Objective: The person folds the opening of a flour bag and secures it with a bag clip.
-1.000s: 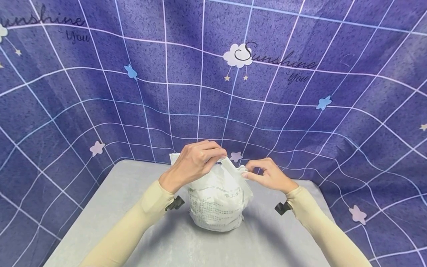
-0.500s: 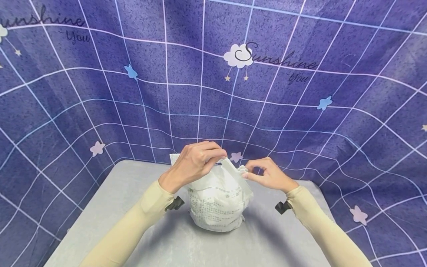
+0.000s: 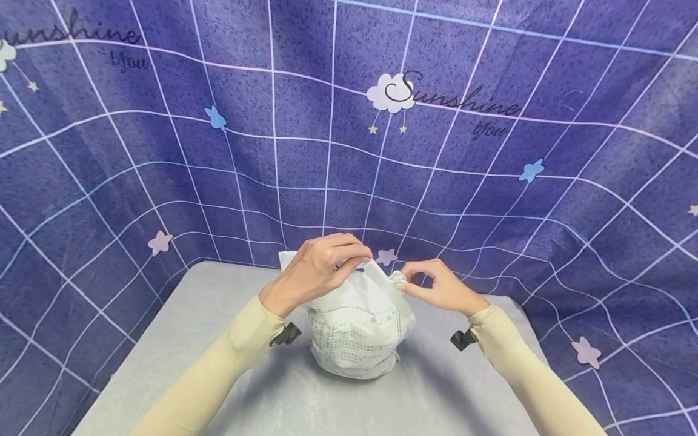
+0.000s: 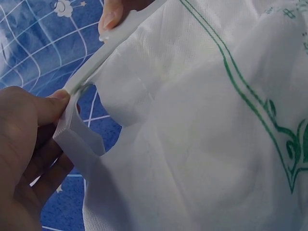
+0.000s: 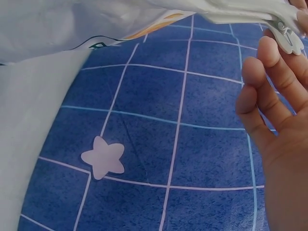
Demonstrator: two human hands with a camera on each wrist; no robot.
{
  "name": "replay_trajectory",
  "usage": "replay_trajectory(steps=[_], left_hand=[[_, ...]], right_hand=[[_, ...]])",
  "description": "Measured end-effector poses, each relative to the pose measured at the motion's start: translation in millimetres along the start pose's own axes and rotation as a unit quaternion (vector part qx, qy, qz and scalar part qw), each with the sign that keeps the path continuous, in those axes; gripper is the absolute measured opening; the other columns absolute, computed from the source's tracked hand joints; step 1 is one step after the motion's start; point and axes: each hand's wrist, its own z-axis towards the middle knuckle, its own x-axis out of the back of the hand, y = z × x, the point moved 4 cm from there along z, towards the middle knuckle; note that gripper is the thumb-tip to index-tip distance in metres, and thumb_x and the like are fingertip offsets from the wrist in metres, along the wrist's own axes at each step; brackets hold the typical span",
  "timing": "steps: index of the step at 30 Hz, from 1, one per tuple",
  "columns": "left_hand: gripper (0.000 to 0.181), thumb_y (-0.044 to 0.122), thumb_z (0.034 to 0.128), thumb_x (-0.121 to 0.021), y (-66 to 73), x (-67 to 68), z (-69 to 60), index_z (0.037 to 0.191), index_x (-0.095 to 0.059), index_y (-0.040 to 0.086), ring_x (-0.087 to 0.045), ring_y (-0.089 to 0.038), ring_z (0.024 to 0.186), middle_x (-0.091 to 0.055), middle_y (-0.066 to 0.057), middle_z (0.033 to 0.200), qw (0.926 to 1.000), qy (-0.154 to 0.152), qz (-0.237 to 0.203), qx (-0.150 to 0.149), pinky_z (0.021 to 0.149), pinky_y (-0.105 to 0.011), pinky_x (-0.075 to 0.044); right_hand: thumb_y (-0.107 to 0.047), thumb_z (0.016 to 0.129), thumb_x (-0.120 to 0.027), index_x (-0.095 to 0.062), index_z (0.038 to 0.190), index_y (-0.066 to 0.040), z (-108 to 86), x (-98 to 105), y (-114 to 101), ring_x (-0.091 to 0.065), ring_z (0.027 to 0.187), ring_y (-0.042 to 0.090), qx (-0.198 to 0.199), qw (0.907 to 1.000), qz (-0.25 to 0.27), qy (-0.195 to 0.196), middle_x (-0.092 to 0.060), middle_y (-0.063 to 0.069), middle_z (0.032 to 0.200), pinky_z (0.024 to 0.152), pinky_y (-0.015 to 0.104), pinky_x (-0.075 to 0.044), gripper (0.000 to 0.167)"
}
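A plump white bag (image 3: 354,342) with printed lettering stands upright on the table in the head view. Along its gathered top lies a long pale sealing clip (image 4: 115,41). My left hand (image 3: 316,266) pinches one end of the clip together with the bag's top edge, beside a cut-out handle hole. At the clip's other end, which has a scalloped tip (image 5: 289,39), my right hand (image 3: 442,287) pinches between thumb and index finger. Whether the clip is fully fastened cannot be told. In the left wrist view, green lines (image 4: 240,91) mark the bag's face.
The bag stands on a grey-covered table (image 3: 212,339), in its middle. Behind and on both sides hangs a purple-blue curtain (image 3: 294,157) with a grid, stars and clouds. A black strap piece (image 3: 463,339) shows at each wrist.
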Motion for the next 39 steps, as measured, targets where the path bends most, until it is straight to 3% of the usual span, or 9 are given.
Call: replay_trajectory(steps=[15, 22, 27, 34, 39], left_hand=[[0.013, 0.010, 0.0980, -0.079, -1.0, -5.2, -2.5, 0.111, -0.081, 0.011, -0.073, -0.009, 0.095, -0.077, 0.004, 0.107, 0.9997, 0.004, -0.023, 0.010, 0.083, -0.020, -0.060], [0.024, 0.007, 0.0999, -0.075, -1.0, -4.9, -9.1, 0.123, -0.078, 0.010, -0.071, -0.014, 0.110, -0.075, 0.002, 0.120, 0.9991, -0.004, -0.036, 0.019, 0.096, -0.027, -0.059], [0.032, 0.005, 0.1013, -0.070, 1.1, -5.0, -17.3, 0.133, -0.074, 0.010, -0.069, -0.020, 0.123, -0.074, -0.002, 0.131, 0.9995, -0.005, -0.024, 0.018, 0.110, -0.034, -0.053], [0.048, 0.006, 0.1018, -0.068, 6.3, -4.8, -34.5, 0.150, -0.062, 0.007, -0.056, -0.027, 0.144, -0.062, -0.007, 0.153, 0.9997, -0.003, -0.006, 0.022, 0.129, -0.044, -0.033], [0.047, 0.008, 0.1000, -0.068, 15.1, 4.1, -56.0, 0.147, -0.063, 0.007, -0.058, -0.031, 0.141, -0.061, -0.011, 0.153, 0.9981, 0.051, -0.013, 0.032, 0.125, -0.046, -0.039]], right_hand=[[-0.006, 0.097, -0.076, -0.077, 0.103, -0.025, -7.4, 1, 4, -0.066, 0.082, 0.010, -0.017, 0.9998, -0.007, 0.005, -0.071, -0.010, 0.086, 0.084, 0.037, -0.058, 0.020], [-0.005, 0.096, -0.077, -0.079, 0.116, -0.019, -12.5, -2, 2, -0.067, 0.083, 0.010, -0.033, 0.9993, -0.008, 0.018, -0.075, -0.008, 0.095, 0.080, 0.031, -0.058, 0.024], [-0.004, 0.095, -0.079, -0.074, 0.127, -0.012, -17.4, -5, 0, -0.069, 0.087, 0.010, -0.039, 0.9982, -0.026, 0.039, -0.075, -0.007, 0.098, 0.083, 0.034, -0.059, 0.034], [-0.001, 0.093, -0.081, -0.067, 0.139, -0.007, -23.7, -9, -6, -0.067, 0.099, 0.015, -0.052, 0.9957, -0.032, 0.070, -0.073, -0.001, 0.108, 0.092, 0.044, -0.058, 0.049], [0.006, 0.091, -0.079, -0.064, 0.138, 0.002, -33.9, -10, -35, -0.063, 0.104, 0.026, -0.066, 0.9898, -0.030, 0.123, -0.069, 0.009, 0.111, 0.096, 0.042, -0.054, 0.050]])
